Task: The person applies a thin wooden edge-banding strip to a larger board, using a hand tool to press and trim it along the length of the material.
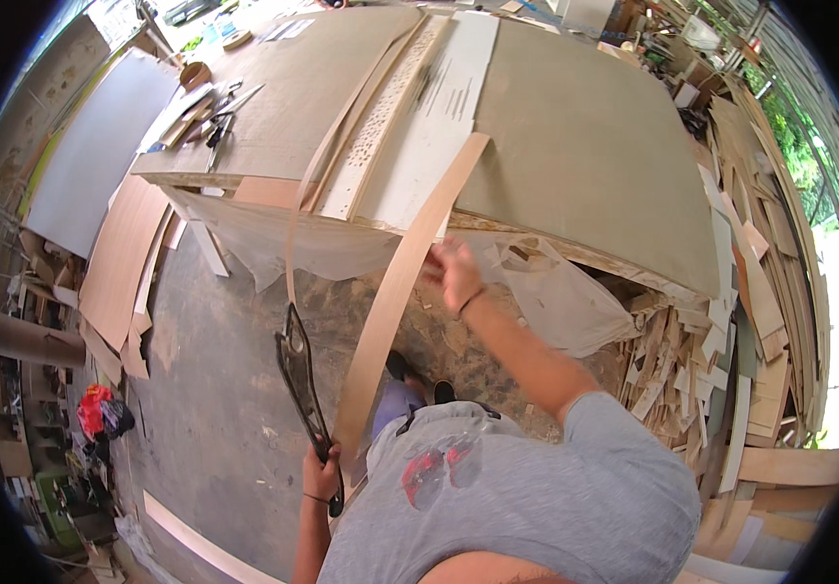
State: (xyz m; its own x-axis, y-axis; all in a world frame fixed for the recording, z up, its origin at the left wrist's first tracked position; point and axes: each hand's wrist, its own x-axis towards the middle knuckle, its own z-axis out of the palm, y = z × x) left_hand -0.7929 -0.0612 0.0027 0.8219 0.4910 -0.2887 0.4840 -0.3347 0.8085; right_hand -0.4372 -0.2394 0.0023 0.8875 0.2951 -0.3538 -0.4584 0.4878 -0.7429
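My left hand, low and left of my body, is closed round a long black tool with a looped frame, which looks like large shears. A narrow wood strip hangs over the table edge down to the tool's upper end. Beside it, a wider pale veneer strip slants from the table down to near my left hand; whether that hand touches it I cannot tell. My right hand is at this strip's right edge, fingers apart and slightly blurred. Contact with the strip is unclear.
The large worktable carries long white boards and a perforated strip. Tools lie at its far left. Plastic sheeting hangs below its edge. Wood offcuts pile up at right; veneer sheets lean at left.
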